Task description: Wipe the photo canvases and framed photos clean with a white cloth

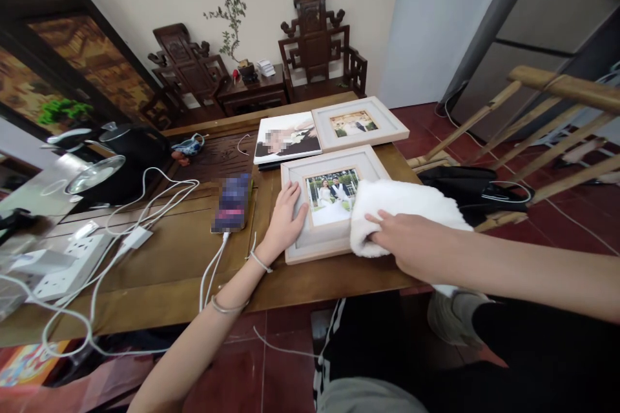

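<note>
A pale framed photo (323,171) lies flat on the wooden table (159,264) in front of me. My left hand (285,218) rests open on the frame's left border, fingers flat. My right hand (404,242) presses a white cloth (402,203) onto the frame's right side, fingers curled over the cloth. Behind it lie a second pale framed photo (361,122) and an unframed photo print (287,137).
A phone (232,203) on a white charging cable lies left of the frame. A white power strip (68,264) with tangled cables sits at the left, a dark kettle (113,161) behind it. A black bag (472,187) and bamboo chair (547,135) stand at the right.
</note>
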Demonstrator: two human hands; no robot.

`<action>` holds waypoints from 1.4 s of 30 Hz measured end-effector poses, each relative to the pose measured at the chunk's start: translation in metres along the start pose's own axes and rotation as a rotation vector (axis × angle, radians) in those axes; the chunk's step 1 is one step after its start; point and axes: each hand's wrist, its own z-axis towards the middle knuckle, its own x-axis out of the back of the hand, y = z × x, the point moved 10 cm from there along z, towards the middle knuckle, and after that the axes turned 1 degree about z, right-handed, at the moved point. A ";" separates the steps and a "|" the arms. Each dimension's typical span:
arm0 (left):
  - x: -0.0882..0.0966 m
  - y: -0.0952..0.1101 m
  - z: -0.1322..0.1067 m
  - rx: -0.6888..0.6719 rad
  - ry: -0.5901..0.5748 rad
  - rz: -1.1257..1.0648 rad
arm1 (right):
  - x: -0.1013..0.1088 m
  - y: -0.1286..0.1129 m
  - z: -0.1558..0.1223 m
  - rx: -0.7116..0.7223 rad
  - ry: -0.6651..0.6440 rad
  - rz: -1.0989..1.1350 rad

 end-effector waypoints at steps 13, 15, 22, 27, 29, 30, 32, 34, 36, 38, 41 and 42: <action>0.016 -0.004 -0.001 0.142 0.147 -0.280 | 0.002 -0.086 0.074 0.240 0.220 -0.161; 0.017 -0.003 -0.002 0.118 0.167 -0.254 | 0.004 -0.070 0.086 0.208 0.252 -0.190; 0.007 0.003 -0.003 0.084 0.043 -0.158 | 0.035 0.023 0.118 0.096 0.270 -0.240; 0.006 0.007 -0.002 0.058 0.006 -0.101 | 0.080 0.097 0.096 -0.047 0.447 -0.296; 0.007 0.008 -0.002 0.050 0.019 -0.085 | 0.078 0.114 0.085 -0.065 0.455 -0.330; 0.008 0.008 -0.002 0.047 0.029 -0.081 | 0.071 0.118 0.082 -0.058 0.437 -0.344; 0.009 0.008 -0.001 0.035 0.037 -0.079 | 0.047 0.117 0.077 -0.030 0.362 -0.349; 0.008 0.006 -0.001 0.022 0.030 -0.077 | 0.021 0.108 0.075 -0.008 0.287 -0.335; 0.006 0.004 -0.001 0.017 0.020 -0.069 | 0.001 0.093 0.071 0.011 0.242 -0.325; 0.004 0.001 -0.001 0.017 0.015 -0.056 | -0.009 0.073 0.064 0.026 0.199 -0.317; 0.002 -0.001 -0.002 0.012 0.005 -0.034 | -0.010 0.044 0.043 0.015 0.092 -0.245; 0.001 0.000 -0.002 0.010 0.002 -0.028 | -0.008 0.034 0.034 0.006 0.055 -0.199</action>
